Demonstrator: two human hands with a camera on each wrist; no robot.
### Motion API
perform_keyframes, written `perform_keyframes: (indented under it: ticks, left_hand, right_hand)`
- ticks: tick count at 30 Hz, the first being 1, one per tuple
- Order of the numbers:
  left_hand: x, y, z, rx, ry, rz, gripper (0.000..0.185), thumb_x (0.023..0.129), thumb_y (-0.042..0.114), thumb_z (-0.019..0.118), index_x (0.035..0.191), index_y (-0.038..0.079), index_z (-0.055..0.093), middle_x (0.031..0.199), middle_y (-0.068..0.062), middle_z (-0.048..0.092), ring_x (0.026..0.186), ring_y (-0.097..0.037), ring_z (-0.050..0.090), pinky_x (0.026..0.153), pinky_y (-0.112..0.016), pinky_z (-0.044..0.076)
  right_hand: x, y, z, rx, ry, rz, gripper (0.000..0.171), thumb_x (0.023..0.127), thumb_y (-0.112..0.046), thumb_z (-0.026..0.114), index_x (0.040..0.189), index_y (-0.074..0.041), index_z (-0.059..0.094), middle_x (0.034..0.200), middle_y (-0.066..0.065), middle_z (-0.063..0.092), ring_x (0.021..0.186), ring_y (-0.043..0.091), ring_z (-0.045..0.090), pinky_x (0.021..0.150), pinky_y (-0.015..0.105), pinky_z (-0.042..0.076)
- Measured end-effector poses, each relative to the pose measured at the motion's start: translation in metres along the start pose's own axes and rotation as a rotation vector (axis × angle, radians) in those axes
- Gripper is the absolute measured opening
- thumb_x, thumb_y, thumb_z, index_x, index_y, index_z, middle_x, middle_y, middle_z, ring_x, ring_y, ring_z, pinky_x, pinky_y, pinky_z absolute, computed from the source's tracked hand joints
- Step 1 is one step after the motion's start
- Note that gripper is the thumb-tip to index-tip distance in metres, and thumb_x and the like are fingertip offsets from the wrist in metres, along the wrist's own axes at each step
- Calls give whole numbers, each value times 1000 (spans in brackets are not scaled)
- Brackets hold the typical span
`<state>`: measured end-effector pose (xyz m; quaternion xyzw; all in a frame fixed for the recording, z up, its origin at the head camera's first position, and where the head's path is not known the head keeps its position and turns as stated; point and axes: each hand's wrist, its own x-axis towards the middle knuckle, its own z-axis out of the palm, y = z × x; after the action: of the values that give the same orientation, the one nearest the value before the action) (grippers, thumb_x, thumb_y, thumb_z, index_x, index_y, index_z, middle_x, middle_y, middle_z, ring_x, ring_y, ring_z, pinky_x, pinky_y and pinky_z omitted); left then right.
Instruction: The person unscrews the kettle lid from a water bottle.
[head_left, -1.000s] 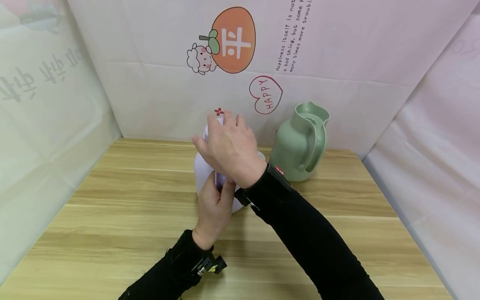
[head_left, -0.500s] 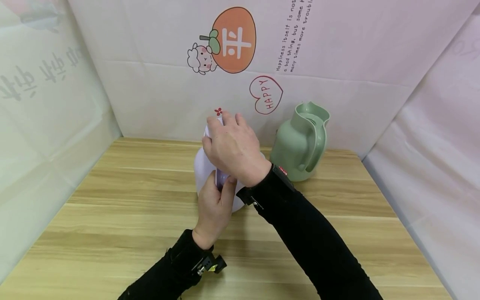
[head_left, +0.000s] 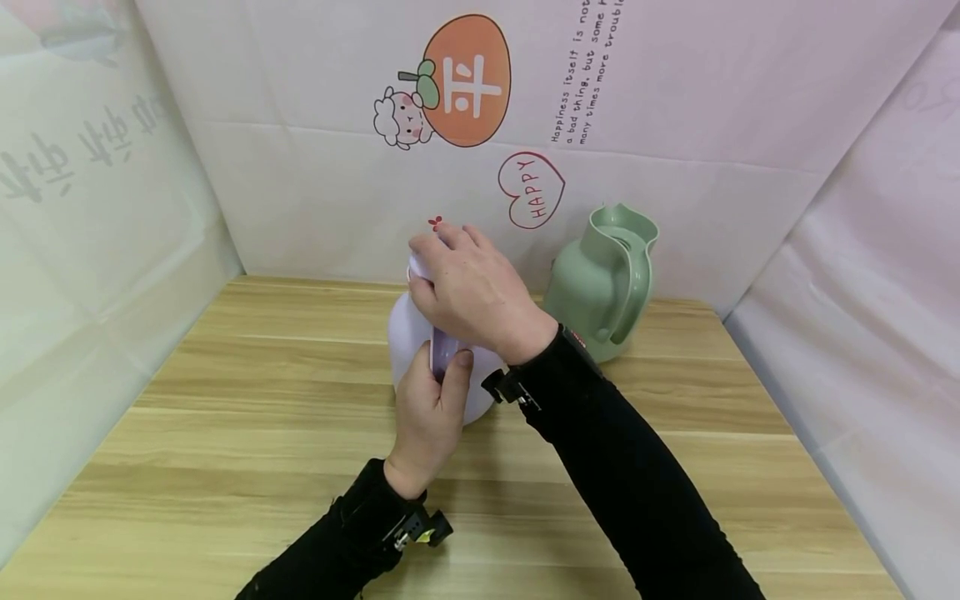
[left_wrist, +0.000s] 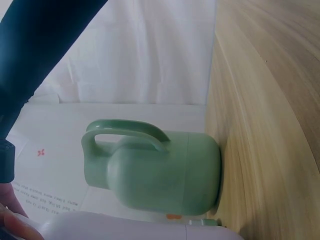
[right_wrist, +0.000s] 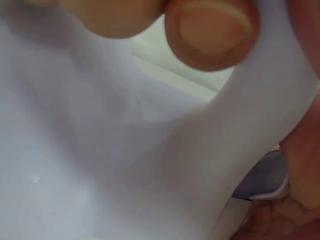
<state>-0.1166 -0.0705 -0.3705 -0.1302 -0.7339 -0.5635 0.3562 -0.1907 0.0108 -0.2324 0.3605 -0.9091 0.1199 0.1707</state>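
Head view: right hand (head_left: 472,292) curled over the top of a pale lilac jug (head_left: 408,333), fingers bent round its upper rim. Left hand (head_left: 427,417) closed round the jug's handle (head_left: 441,354) from the near side, thumb laid up along it. Jug upright near the middle of a wooden table (head_left: 247,417), smooth, rounded and matte, mostly hidden by both hands; contents not visible. Right wrist view: close, blurred lilac surface with a fingertip (right_wrist: 210,32) pressed against it. Just beside the lilac jug, to its right, a green jug (head_left: 603,283) with a looped handle, upright against the backdrop, apart from both hands; inside not visible. Left wrist view: same green jug (left_wrist: 155,170), side on, standing on the wood.
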Motion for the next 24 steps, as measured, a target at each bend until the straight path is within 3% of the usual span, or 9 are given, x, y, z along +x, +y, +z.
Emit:
perform_keyframes:
  ticks: [9, 18, 24]
  left_hand:
    - [0, -1, 0, -2, -1, 0, 24, 107, 25, 59, 102, 2, 59, 80, -7, 58, 70, -14, 56, 58, -27, 45]
    - [0, 0, 1, -4, -4, -15, 26, 107, 27, 59, 104, 1, 60, 83, -8, 60, 73, -15, 59, 61, -27, 47]
    - [0, -2, 1, -15, -4, 4, 28, 108, 29, 58, 103, 2, 60, 84, -7, 62, 76, -16, 61, 64, -28, 50]
  right_hand:
    - [1, 5, 2, 67, -11, -22, 42, 96, -19, 49, 135, -9, 63, 141, 6, 64, 142, 20, 51, 127, 44, 25]
    - [-1, 9, 4, 105, -7, -20, 45, 91, -20, 51, 134, -11, 63, 139, 3, 64, 134, 20, 54, 126, 37, 27]
    - [-1, 9, 4, 105, -6, -8, 45, 94, -24, 51, 137, -11, 61, 143, 7, 62, 146, 21, 47, 128, 42, 23]
